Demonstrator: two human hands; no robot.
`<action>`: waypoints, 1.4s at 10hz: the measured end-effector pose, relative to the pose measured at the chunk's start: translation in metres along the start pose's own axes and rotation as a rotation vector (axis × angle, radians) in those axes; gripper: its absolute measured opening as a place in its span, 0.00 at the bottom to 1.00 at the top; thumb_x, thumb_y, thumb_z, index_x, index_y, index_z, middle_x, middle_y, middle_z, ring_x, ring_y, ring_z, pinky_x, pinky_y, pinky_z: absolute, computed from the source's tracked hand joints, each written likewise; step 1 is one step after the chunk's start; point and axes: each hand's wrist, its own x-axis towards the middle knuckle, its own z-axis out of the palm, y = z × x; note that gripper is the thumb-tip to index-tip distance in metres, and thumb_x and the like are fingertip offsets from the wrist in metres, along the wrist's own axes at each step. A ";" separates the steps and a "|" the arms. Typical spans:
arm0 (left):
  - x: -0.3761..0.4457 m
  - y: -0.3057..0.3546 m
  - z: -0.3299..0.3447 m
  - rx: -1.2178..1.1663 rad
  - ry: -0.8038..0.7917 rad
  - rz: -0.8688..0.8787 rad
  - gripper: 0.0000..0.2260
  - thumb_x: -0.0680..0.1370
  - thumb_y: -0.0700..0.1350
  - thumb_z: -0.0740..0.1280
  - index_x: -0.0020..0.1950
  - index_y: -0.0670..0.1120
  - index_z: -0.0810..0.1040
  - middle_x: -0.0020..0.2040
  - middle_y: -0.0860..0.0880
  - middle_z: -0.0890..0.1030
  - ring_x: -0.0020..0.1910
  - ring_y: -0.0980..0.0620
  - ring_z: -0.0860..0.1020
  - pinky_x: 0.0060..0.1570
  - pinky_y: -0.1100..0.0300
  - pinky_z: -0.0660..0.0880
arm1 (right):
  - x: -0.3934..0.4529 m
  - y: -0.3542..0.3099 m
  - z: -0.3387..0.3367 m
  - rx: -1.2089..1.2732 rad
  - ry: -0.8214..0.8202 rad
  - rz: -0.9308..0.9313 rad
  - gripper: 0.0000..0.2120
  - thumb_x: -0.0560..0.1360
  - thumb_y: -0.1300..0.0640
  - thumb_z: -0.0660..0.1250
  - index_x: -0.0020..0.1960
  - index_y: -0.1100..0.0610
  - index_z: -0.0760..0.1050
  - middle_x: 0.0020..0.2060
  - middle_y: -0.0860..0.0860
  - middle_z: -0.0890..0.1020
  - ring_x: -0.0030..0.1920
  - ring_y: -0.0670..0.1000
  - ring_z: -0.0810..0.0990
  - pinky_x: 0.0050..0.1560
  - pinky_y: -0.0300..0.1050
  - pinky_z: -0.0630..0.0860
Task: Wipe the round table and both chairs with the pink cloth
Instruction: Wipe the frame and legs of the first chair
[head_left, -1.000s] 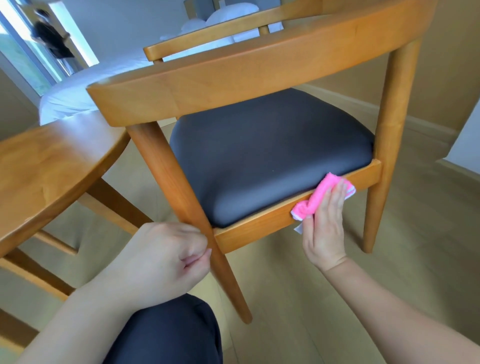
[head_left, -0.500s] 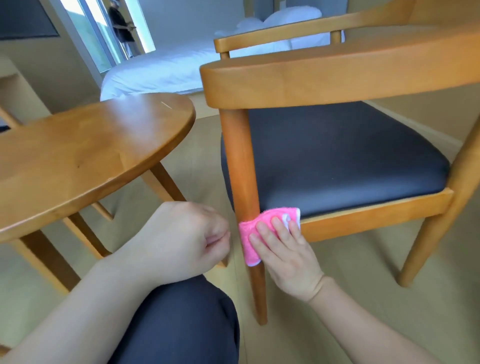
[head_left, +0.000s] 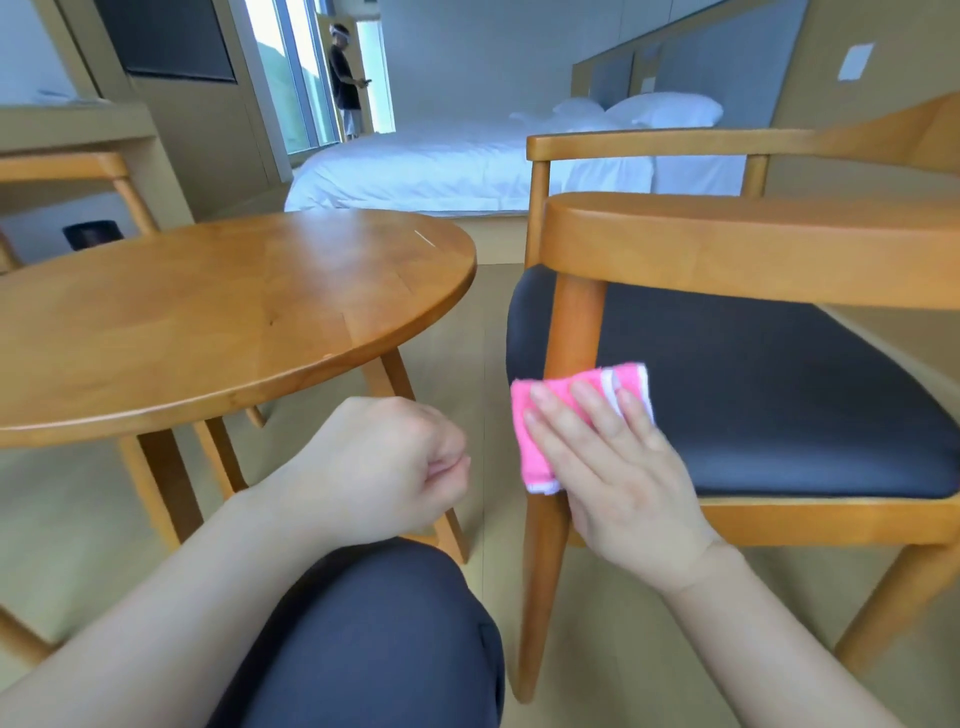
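My right hand (head_left: 618, 467) presses the folded pink cloth with white edging (head_left: 540, 431) flat against the front leg of the wooden armchair with a dark padded seat (head_left: 779, 395), fingers straight over the cloth. My left hand (head_left: 379, 467) is curled into a loose fist holding nothing, above my knee in dark trousers (head_left: 374, 634). The round wooden counter (head_left: 208, 322) stands to the left, just beside the chair. A second wooden chair (head_left: 67, 171) sits beyond it, and a white bed (head_left: 467, 166) lies behind.
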 end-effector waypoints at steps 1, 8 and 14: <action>0.001 -0.004 0.000 0.012 0.010 -0.005 0.19 0.77 0.54 0.61 0.29 0.51 0.61 0.31 0.51 0.70 0.34 0.50 0.73 0.41 0.53 0.75 | 0.031 0.005 -0.008 -0.038 0.062 0.083 0.26 0.75 0.67 0.54 0.74 0.61 0.64 0.75 0.53 0.62 0.76 0.57 0.56 0.75 0.56 0.50; -0.006 -0.002 -0.016 -0.082 0.093 0.080 0.21 0.76 0.49 0.65 0.27 0.52 0.59 0.26 0.52 0.65 0.30 0.51 0.68 0.35 0.54 0.72 | -0.066 -0.042 0.020 -0.055 -0.412 -0.129 0.28 0.73 0.64 0.50 0.73 0.61 0.62 0.73 0.56 0.65 0.74 0.57 0.59 0.68 0.56 0.60; 0.028 0.075 -0.022 -0.130 0.198 0.452 0.18 0.73 0.46 0.64 0.28 0.48 0.57 0.25 0.52 0.60 0.27 0.52 0.62 0.27 0.62 0.60 | -0.149 0.025 -0.015 -0.010 -0.533 -0.168 0.23 0.82 0.62 0.45 0.67 0.56 0.74 0.66 0.50 0.76 0.67 0.56 0.72 0.72 0.54 0.56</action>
